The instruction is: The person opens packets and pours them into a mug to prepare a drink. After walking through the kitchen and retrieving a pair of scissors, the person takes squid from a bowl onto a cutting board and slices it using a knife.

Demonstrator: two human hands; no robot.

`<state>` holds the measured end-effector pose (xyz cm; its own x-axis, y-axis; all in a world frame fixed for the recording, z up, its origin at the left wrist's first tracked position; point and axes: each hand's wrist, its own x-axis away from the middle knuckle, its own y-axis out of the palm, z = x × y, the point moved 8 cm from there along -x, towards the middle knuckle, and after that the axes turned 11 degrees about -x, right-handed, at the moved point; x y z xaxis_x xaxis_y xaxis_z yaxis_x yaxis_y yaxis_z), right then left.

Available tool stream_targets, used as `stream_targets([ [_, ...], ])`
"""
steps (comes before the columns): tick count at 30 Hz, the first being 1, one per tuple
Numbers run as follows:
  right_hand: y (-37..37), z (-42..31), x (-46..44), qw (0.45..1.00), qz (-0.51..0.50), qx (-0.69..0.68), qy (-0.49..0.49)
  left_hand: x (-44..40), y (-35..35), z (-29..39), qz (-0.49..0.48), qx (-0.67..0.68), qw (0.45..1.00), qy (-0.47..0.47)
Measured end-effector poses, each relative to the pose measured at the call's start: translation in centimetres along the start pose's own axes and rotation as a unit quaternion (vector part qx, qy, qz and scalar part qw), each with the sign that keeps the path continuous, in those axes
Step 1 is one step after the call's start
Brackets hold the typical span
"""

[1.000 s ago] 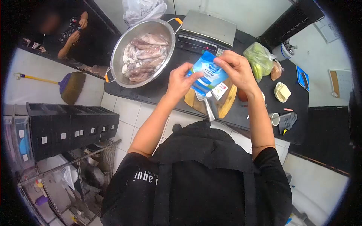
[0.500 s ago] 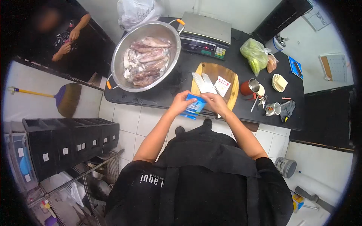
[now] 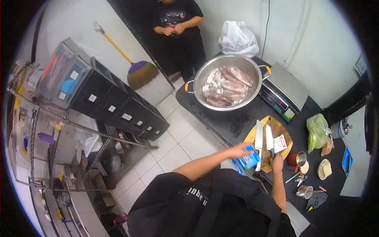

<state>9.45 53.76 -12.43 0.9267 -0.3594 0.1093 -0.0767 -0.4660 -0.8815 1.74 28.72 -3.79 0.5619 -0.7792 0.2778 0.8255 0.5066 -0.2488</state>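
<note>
My left hand (image 3: 239, 151) is closed on a blue packet (image 3: 249, 158) at the table's front edge. My right hand (image 3: 277, 161) is at the near end of the wooden board (image 3: 287, 138), fingers closed at the dark handle of a knife (image 3: 270, 139). Another knife (image 3: 258, 136) with a pale handle lies to its left. A white and red packet (image 3: 280, 143) rests on the board beside the blades. Behind the board, a large metal basin (image 3: 197, 89) with orange-covered handles holds raw squid (image 3: 233, 85).
A scale (image 3: 286, 89) stands right of the basin, near a bag of green vegetables (image 3: 317, 132). A red cup (image 3: 296, 159), a mug (image 3: 304, 192) and a bowl (image 3: 324, 170) are at the right. Another person (image 3: 179, 29) stands beyond the table. Black drawers (image 3: 114, 104) are at the left.
The view has swung left. My hands, earlier together on the blue packet, are apart: the left keeps the packet, the right has moved to the knife handle.
</note>
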Motion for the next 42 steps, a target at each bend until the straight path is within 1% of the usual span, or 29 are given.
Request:
stream_targets([
  [1, -0.6, 0.7, -0.2, 1.000, -0.019, 0.005, 0.024, -0.9, 1.9, -0.1, -0.003, -0.034, 0.999, 0.017],
  [3, -0.3, 2.3, -0.4, 1.000, -0.006, 0.023, 0.016, -2.5, 5.4, -0.8, 0.002, -0.010, 1.000, 0.027],
  [4, -0.4, 3.1, -0.9, 0.999, 0.002, 0.049, 0.018, -2.9, 6.4, -1.1, 0.014, -0.002, 1.000, 0.002],
  [5, -2.3, 1.0, 0.2, 0.993, 0.090, 0.072, -0.017, -3.1, 6.9, -0.8, 0.020, 0.004, 1.000, 0.012],
  [7, -3.2, -2.5, 0.9, 0.988, 0.089, 0.083, -0.094, -3.1, 6.8, -0.3, 0.049, -0.039, 0.998, 0.031],
  [8, -0.8, -2.2, 0.6, 0.989, 0.060, 0.062, -0.116, -3.0, 6.4, -0.2, 0.054, -0.041, 0.997, 0.030],
  [10, 1.3, -3.1, 1.4, 0.990, 0.025, 0.039, -0.135, -1.5, 5.2, 0.1, 0.056, 0.056, 0.996, -0.032],
  [11, 2.5, -4.3, 1.4, 0.992, -0.050, 0.038, -0.112, -1.1, 4.9, -0.2, 0.057, 0.054, 0.996, -0.034],
  [12, 3.2, -5.6, 1.3, 0.987, -0.124, 0.038, -0.090, -0.8, 3.7, -1.0, 0.099, 0.045, 0.993, -0.036],
  [13, 3.5, -6.5, 0.7, 0.987, -0.125, 0.037, -0.093, -0.2, 2.5, -1.1, 0.141, 0.037, 0.989, -0.038],
  [14, 4.1, -7.2, -0.1, 0.990, -0.109, 0.018, -0.090, 0.5, 2.1, -1.3, 0.143, 0.037, 0.988, -0.039],
  [16, 5.9, -8.0, -2.3, 0.992, -0.090, -0.003, -0.085, 2.3, 0.6, -1.5, 0.183, 0.115, 0.973, -0.080],
  [18, 7.4, -9.1, -5.0, 0.990, -0.066, -0.049, -0.111, 3.6, -0.1, -1.5, 0.193, 0.129, 0.968, -0.094],
  [22, 5.2, -13.5, -7.3, 0.987, -0.053, -0.075, -0.134, 4.2, -0.7, -2.6, 0.207, 0.145, 0.962, -0.102],
  [24, 3.0, -13.0, -7.0, 0.994, -0.097, -0.037, -0.037, 4.3, -1.3, -3.1, 0.205, 0.139, 0.963, -0.103],
  [25, 2.8, -11.9, -6.4, 0.994, -0.099, -0.036, -0.030, 4.1, -1.7, -3.0, 0.200, 0.099, 0.972, -0.078],
  [27, -0.1, -9.0, -4.9, 0.987, 0.060, 0.080, -0.125, 3.4, -1.8, -2.7, 0.187, 0.033, 0.981, -0.049],
  [29, -1.4, -5.3, -2.5, 0.978, 0.152, 0.110, -0.094, 1.6, -1.8, -2.5, 0.147, 0.003, 0.989, -0.014],
  [30, -0.2, -3.3, -2.0, 0.985, 0.083, 0.105, -0.112, 1.0, -1.8, -1.6, 0.120, -0.052, 0.990, -0.051],
  [31, 1.1, -1.3, -1.7, 0.988, 0.011, 0.098, -0.121, -0.1, -1.4, -0.8, 0.098, -0.076, 0.991, -0.051],
  [32, 1.7, 0.6, -1.3, 0.984, 0.081, 0.082, -0.132, -1.3, -0.9, -0.1, 0.076, -0.098, 0.990, -0.070],
  [33, -0.4, -0.4, -0.6, 0.999, -0.031, 0.039, -0.014, -3.2, 0.0, -0.5, 0.059, -0.130, 0.989, -0.026],
  [35, 0.0, 1.1, 0.0, 0.994, 0.039, 0.053, -0.083, -7.5, 1.0, -4.4, 0.068, -0.137, 0.987, -0.054],
  [36, 1.2, 3.2, -0.8, 0.999, 0.033, 0.015, -0.032, -8.9, 1.1, -4.9, 0.066, -0.140, 0.986, -0.062],
  [37, -1.1, 1.5, 0.4, 0.998, -0.035, -0.027, 0.039, -10.0, 1.3, -5.4, 0.069, -0.145, 0.985, -0.072],
  [38, -1.1, 2.1, 0.8, 0.995, -0.062, -0.066, 0.045, -10.7, 1.8, -5.6, 0.074, -0.170, 0.979, -0.085],
  [39, -2.6, 1.5, 1.9, 0.989, -0.030, -0.144, 0.006, -11.5, 1.8, -5.7, 0.084, -0.198, 0.972, -0.097],
  [41, -4.4, 1.1, 4.7, 0.932, -0.171, -0.267, 0.177, -15.0, 3.4, -11.4, 0.070, -0.153, 0.983, -0.078],
  [42, -4.2, 2.0, 5.6, 0.930, -0.169, -0.267, 0.186, -15.6, 3.9, -11.6, 0.054, -0.123, 0.985, -0.108],
])
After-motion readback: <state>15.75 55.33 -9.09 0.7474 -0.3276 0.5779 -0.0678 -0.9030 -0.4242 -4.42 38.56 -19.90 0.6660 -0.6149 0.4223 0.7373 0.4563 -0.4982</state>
